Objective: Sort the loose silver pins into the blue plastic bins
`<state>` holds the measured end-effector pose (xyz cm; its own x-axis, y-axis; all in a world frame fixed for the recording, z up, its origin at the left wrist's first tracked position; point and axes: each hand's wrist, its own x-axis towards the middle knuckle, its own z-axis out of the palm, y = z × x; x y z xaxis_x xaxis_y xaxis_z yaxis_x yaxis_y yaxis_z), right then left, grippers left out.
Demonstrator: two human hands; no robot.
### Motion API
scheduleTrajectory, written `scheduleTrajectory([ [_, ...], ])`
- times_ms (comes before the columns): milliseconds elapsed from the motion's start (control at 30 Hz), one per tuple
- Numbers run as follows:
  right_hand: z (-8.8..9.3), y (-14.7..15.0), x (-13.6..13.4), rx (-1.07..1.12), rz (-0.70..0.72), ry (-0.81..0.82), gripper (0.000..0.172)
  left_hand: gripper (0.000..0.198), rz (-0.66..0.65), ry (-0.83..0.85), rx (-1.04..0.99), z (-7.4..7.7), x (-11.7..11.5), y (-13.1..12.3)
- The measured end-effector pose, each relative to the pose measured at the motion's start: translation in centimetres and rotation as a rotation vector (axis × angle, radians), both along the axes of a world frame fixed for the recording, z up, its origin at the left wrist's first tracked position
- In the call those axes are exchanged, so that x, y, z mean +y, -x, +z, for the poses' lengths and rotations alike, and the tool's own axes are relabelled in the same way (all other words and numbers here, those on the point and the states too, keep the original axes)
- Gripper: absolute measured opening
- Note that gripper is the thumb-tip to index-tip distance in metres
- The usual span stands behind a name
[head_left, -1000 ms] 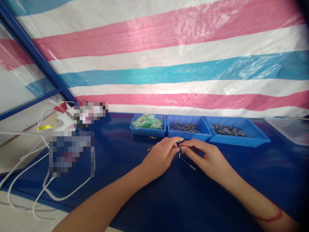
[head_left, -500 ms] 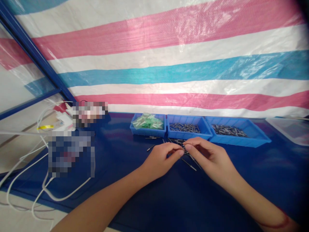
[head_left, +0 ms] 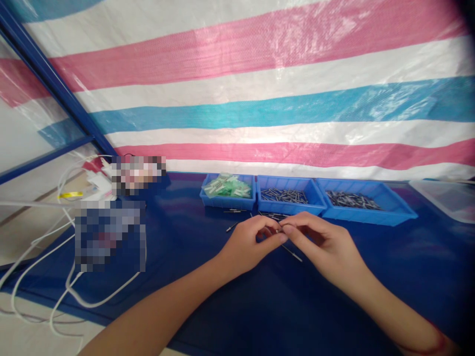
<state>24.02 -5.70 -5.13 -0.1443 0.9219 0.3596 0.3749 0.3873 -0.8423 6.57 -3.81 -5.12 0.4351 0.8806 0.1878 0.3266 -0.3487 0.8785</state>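
Note:
My left hand and my right hand meet at the fingertips over the table. Both are closed in a pinch around a thin metal rod, mostly hidden by the fingers. One slim rod with a lighter tip shows just below the fingertips; whether it lies on the table or is held I cannot tell. Behind my hands is a small pile of dark thin metal rods, partly covered by my fingers. A few loose rods lie to the left of that pile.
Along the back of the blue table stand a blue bin with green and clear plastic packets and two blue bins of metal rods. A translucent lid or tray is at far right. White cables loop at left.
My left thumb and fingers have shifted slightly around the fingertips' meeting point. Several rods that showed under my right hand are out of sight, with one slim rod still visible there.

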Motion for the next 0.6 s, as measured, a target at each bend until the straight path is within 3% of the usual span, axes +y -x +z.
scheduleTrajectory([
  [267, 0.1, -0.5, 0.4, 0.073, 0.005, 0.024, 0.015, 0.014, 0.073, -0.04, -0.089, 0.2, 0.2, 0.1],
  [500, 0.4, 0.0, 0.4, -0.059, 0.08, 0.065, 0.025, 0.018, 0.099, -0.087, -0.098, 0.5, 0.0, 0.3],
  [600, 0.4, -1.0, 1.0, -0.103, -0.007, 0.023, 0.028, 0.022, 0.074, -0.167, -0.003, 0.6, 0.1, 0.6],
])
